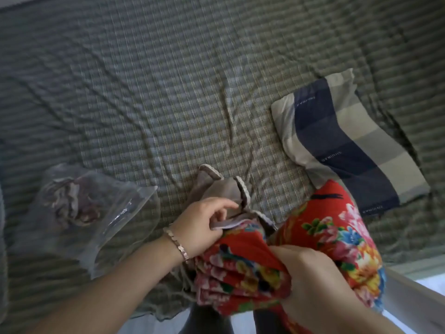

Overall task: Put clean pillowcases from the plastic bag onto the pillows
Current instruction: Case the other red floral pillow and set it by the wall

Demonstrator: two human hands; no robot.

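Observation:
A red floral pillowcase (337, 239) is bunched at the near edge of the bed, partly drawn over a grey pillow (224, 189) with white-trimmed corners. My left hand (202, 225) grips the pillow's near end together with the edge of the case. My right hand (310, 283) clutches the gathered floral cloth lower right. A clear plastic bag (96, 213) lies to the left on the bed, with more folded fabric inside. How much of the pillow is inside the case is hidden.
A second pillow (349, 141) in a navy, grey and cream checked case lies at right on the green checked bedsheet (168, 80). A white bed frame edge (414, 292) runs along the lower right. My legs show at the bottom.

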